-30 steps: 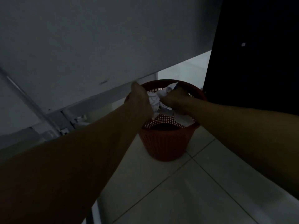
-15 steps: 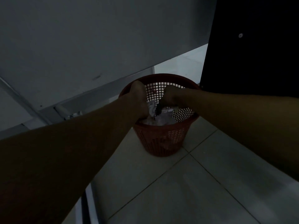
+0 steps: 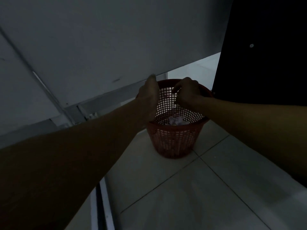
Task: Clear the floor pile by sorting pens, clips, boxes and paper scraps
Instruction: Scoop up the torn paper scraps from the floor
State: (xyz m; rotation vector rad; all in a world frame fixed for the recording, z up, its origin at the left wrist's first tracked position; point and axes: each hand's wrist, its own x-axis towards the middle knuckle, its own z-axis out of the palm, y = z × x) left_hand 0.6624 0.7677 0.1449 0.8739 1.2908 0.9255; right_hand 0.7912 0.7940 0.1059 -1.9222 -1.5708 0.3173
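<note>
Working from the left, I am seeing a grey panel [image 3: 83, 39] slanting overhead, with a pale frame rail [image 3: 103, 100] running under it toward the basket; both are crowding that side, so any reach is having to come in from the front. My left hand [image 3: 148, 97] is hovering over the near-left rim of the red mesh basket [image 3: 174, 140], fingers straight and relaxed, gripping nothing. I judge it is standing there as a guard, keeping scraps from spilling over that edge.

Down inside the basket, the crumpled paper scraps [image 3: 177, 121] are lying low against the mesh, clear of both hands, so this load looks delivered.

My right hand [image 3: 187, 93] is hanging over the far-right rim with its fingers curled inward. The light is too dim for me to tell whether they are pinching a last scrap or nothing at all.

Farther right, a tall dark cabinet [image 3: 265, 55] is standing just beside the basket, boxing in that side. The tiled floor [image 3: 182, 196] is lying in front; no pens, clips or boxes are showing here.
</note>
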